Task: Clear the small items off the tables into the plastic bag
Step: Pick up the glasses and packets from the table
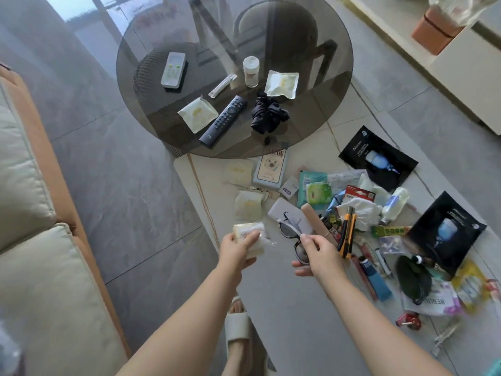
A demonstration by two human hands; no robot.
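My left hand [236,248] is shut on a small pale packet [250,234] held just above the white low table [284,308]. My right hand [314,252] grips a pair of dark-rimmed glasses [291,232] by one white arm, beside a white power bank [284,211] and a tan nail file [315,222]. Several more small items lie in a heap to the right: a yellow utility knife [348,234], a green wipes pack [318,194], two black mask sachets [378,158]. The round glass table [141,77] holds two remotes, a white bottle [251,70], packets and a black scrunchie [267,112]. I see no plastic bag for certain.
A beige sofa [29,226] with an orange edge runs along the left. My foot in a white slipper [238,324] stands between sofa and low table. A white cabinet [461,71] with an orange box [433,31] is at the top right.
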